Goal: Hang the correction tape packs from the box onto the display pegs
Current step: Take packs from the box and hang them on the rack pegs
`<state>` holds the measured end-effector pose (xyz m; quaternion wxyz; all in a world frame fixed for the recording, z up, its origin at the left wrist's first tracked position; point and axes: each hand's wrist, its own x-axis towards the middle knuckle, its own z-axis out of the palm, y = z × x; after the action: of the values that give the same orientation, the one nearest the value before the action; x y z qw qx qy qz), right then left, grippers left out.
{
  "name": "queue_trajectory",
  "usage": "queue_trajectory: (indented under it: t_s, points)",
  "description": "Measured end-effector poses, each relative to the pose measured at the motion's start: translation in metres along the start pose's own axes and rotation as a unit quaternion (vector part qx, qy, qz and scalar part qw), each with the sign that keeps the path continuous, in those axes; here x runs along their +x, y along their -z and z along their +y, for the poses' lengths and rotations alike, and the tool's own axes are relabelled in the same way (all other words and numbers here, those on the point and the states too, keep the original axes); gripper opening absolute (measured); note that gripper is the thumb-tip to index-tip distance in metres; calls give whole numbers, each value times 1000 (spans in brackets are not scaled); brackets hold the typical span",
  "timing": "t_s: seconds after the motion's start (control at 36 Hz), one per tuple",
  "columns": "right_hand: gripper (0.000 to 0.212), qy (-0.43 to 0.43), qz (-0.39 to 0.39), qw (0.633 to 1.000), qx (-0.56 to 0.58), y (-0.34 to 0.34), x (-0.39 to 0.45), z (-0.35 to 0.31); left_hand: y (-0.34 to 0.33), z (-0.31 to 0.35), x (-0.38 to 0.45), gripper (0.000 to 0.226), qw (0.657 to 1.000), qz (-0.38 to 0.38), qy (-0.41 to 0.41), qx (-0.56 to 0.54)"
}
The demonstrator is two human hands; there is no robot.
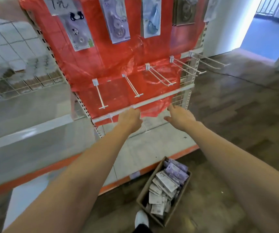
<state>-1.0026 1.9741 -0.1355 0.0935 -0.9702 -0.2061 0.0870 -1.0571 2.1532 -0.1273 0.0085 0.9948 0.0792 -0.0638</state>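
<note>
1. Left hand (130, 118), fingers curled, touches the red plastic sheet (118, 64)'s lower edge; whether it pinches it is unclear.
2. Right hand (180, 117) is spread open, holding nothing.
3. Purple-and-white correction tape packs (166, 184) fill the brown cardboard box (143, 194) on the floor; white wire pegs (159, 76) hang bare.

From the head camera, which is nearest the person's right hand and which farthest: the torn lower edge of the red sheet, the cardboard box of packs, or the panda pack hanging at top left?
Measured from the right hand:
1. Torn lower edge of the red sheet, just left of the fingertips.
2. Cardboard box on the floor, below the hand.
3. Panda pack, hanging high at upper left.
</note>
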Motion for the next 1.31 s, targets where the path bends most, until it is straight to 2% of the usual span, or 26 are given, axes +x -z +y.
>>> queue_trajectory:
  t_s: [0.28,0.39,0.5,0.61,0.75,0.94,1.14,1.31]
  points:
    - [45,-47,-94,994,32,-107,-53,54,-111,53,-22,40,987,-140,-78,23]
    - [38,-78,-132,986,63,-153,-67,66,-155,63,-31,41,978,-191,-86,16]
    - [47,-119,-153,976,102,-197,-84,69,-197,64,-38,40,970,-225,-86,19]
    - [45,-150,-179,965,116,-244,-99,68,-242,61,-46,41,962,-260,-84,8]
    - [46,-185,-206,952,128,-291,-112,54,-287,45,-57,35,954,-276,-116,-3]
    - [40,-218,-200,944,144,-350,-111,49,-352,34,-41,34,958,-267,-87,-63]
    - [40,-256,-193,934,161,-432,-86,81,-442,48,-6,32,958,-262,-95,-71]
    - [37,-248,-214,931,159,-509,-57,126,-535,69,29,33,954,-281,-77,-72]
